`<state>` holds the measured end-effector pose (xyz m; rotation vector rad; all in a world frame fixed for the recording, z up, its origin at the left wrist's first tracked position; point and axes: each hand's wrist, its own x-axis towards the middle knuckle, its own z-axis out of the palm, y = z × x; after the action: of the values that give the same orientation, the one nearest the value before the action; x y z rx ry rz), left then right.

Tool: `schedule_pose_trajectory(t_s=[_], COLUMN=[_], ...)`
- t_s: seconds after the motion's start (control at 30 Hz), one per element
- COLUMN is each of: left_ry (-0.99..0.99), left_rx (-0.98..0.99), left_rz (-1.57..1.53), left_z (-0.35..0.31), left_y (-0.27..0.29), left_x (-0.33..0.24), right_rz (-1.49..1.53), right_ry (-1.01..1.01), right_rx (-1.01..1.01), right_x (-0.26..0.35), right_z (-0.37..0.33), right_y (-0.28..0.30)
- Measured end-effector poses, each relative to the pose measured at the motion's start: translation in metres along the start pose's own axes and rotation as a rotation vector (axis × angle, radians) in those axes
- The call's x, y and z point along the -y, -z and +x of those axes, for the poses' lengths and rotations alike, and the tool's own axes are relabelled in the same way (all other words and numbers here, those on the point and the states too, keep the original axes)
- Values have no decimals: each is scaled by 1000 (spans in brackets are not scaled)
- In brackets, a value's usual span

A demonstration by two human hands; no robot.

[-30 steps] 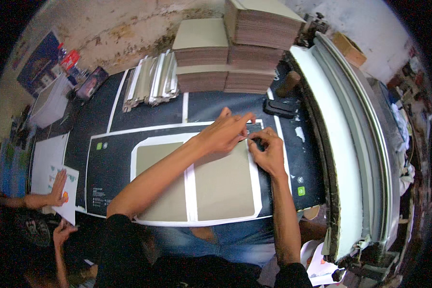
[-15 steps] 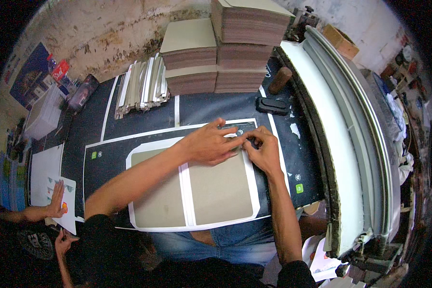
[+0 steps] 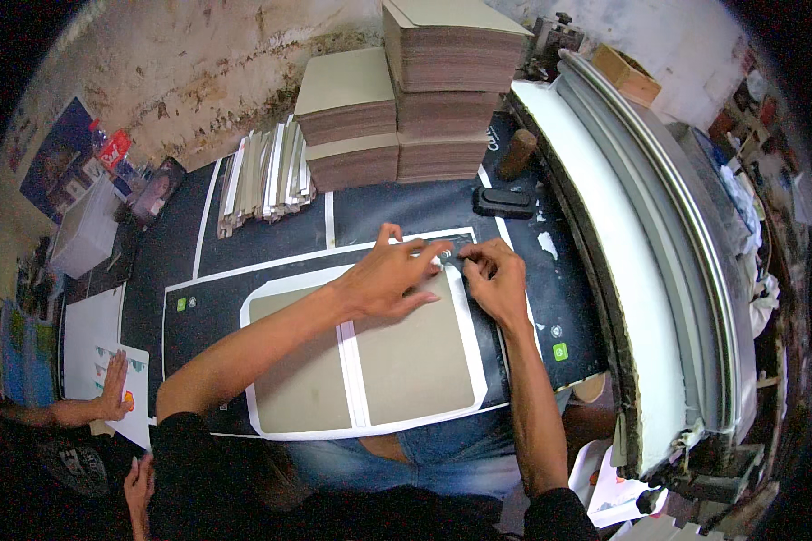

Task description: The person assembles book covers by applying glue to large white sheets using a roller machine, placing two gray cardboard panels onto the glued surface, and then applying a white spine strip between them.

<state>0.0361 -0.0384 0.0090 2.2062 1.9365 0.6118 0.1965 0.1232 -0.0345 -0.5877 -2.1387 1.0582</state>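
Observation:
Two grey boards, the left board (image 3: 299, 361) and the right board (image 3: 415, 361), lie side by side on a white sheet (image 3: 355, 397) with cut corners. A white strip runs between them. My left hand (image 3: 390, 278) hovers over the right board's far part, its fingers apart, a small white bit (image 3: 438, 261) by its fingertips. Just beyond the sheet's far right corner, my right hand (image 3: 498, 278) has thumb and fingers pinched together. Whatever they hold is hidden.
Tall stacks of grey board (image 3: 451, 63) stand at the back, beside a bundle of strips (image 3: 266, 180). A black case (image 3: 502, 203) and a brown cylinder (image 3: 517, 153) lie right. A large roller machine (image 3: 641, 270) borders the table. At left, a co-worker's hand (image 3: 113, 388) presses a printed sheet.
My left hand has drawn slightly left, away from my right hand, and its fingers have spread. The right hand stays near the corner. The co-worker's lower hand has shifted from the printed sheet.

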Motion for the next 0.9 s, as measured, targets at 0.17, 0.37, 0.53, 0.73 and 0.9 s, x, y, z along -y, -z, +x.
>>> schedule_pose_trajectory(t_s=[0.17,0.37,0.53,0.73,0.9], left_ry=[45,35,9,32,29], left_rx=[-119,-10,17,72,4], left_rz=[-174,-131,-83,-38,-131], left_z=[28,47,49,47,38], left_y=[-11,-12,-6,-9,-6], left_x=[11,17,15,19,16], right_rz=[-43,-27,-19,-34,-41], right_ry=[43,65,95,161,163], right_rx=[70,111,90,99,84], right_x=[-2,0,0,-6,-5], right_z=[1,1,-1,-2,-3], right_y=[-1,3,1,-2,-8])
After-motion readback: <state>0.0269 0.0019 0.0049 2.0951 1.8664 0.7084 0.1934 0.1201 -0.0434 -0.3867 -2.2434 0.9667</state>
